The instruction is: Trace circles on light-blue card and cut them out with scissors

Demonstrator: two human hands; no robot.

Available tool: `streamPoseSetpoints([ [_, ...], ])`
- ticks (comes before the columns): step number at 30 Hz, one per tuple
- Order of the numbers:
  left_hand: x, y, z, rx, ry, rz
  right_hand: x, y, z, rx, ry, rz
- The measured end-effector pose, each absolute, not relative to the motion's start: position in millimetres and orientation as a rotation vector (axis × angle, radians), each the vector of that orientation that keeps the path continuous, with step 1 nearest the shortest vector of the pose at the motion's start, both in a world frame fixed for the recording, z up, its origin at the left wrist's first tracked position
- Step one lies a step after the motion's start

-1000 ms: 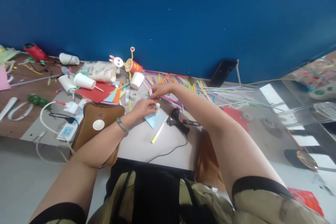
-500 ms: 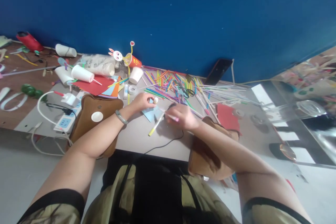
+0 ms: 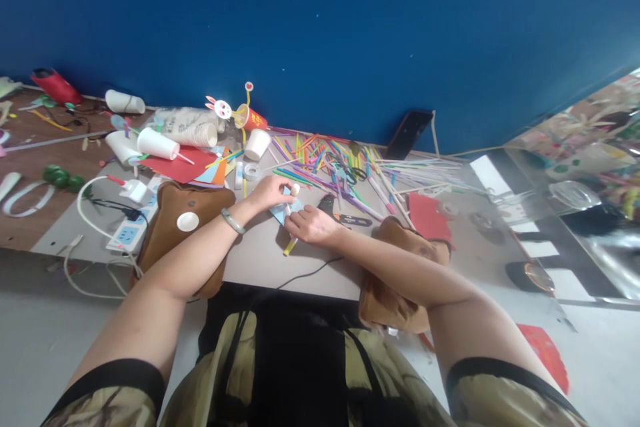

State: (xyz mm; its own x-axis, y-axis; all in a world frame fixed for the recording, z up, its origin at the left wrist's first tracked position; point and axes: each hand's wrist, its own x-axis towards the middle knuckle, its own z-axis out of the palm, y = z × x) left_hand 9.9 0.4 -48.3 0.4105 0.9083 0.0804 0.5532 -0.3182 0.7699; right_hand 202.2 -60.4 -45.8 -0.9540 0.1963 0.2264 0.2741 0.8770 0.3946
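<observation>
Pinched between the thumb and fingertips of the left hand is a small white knob, held just above a sheet of blue paper near the middle of the worktop. Just beside it, the right hand is curled closed around a slim white stick, mostly hidden by the fingers, its end pointing towards the left hand. I cannot tell whether stick and knob touch.

Below the right hand, the yellow end of a pen shows, towards the front edge of the worktop. A black glue gun lies partly hidden behind that hand, with a cutter to its right. Beyond them, coloured straws spread along the back edge, with scissors lying among them. A white paper cup, a roll of tape and a white tube stand or lie left of the straws. Near the front edge, a brown cushion carries a white disc, and a power strip lies along the cushion's left side.
</observation>
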Motion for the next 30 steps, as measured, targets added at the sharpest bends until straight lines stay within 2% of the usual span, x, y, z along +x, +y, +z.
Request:
streamPoseSetpoints([
  [14, 11, 0, -48, 2.005, 1.234, 0.706, 195, -59, -49, -0.503, -2.942, -0.645],
  [30, 11, -1, -50, 2.005, 1.219, 0.737, 215, -72, -45, -0.399, -2.770, -0.684],
])
